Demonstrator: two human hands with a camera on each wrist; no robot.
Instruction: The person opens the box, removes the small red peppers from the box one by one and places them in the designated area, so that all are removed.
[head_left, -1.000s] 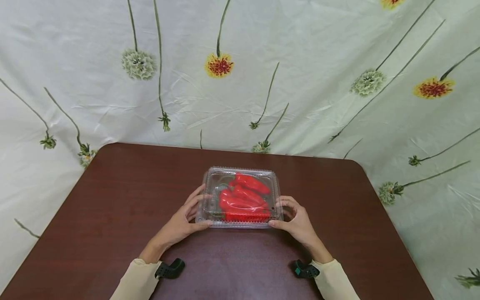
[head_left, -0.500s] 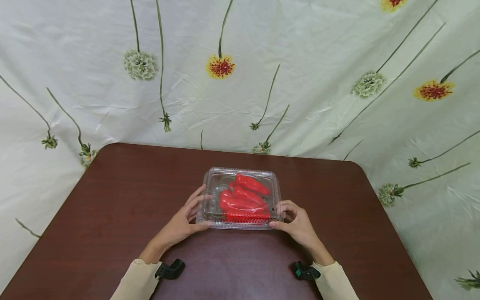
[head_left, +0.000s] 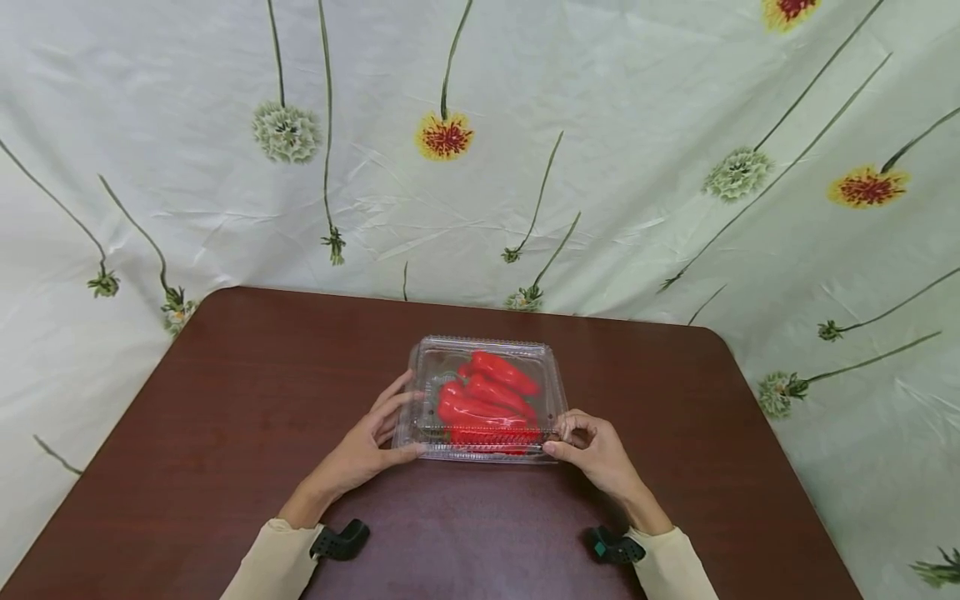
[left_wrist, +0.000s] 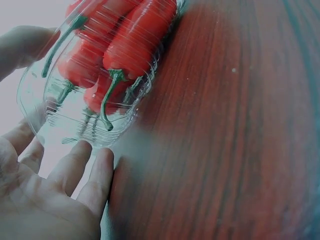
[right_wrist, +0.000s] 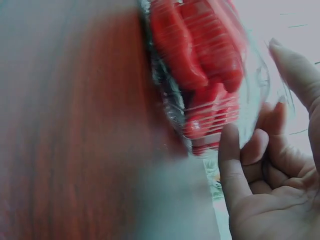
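A clear plastic clamshell container (head_left: 435,442) with a ridged rim lies on the table, its lid over several red peppers (head_left: 491,404) with green stems. My left hand (head_left: 369,437) holds its left side, thumb on the near-left corner and fingers spread along the side wall. In the left wrist view, the fingertips (left_wrist: 82,145) meet the clear end wall. At the near-right corner, my right hand (head_left: 598,454) pinches the rim between thumb and bent fingers. The right wrist view shows the little finger (right_wrist: 230,145) straighter than the others, close to the container's end.
The dark reddish-brown table (head_left: 262,400) has rounded far corners. Behind it hangs a pale cloth (head_left: 630,108) printed with flowers and stems. A black wrist device (head_left: 341,540) sits on the left wrist, another black device (head_left: 615,546) on the right.
My right hand has slid slightly toward me along the container's right side, its fingers drawn closer to the near corner. The left hand keeps its place. The head view has tilted slightly.
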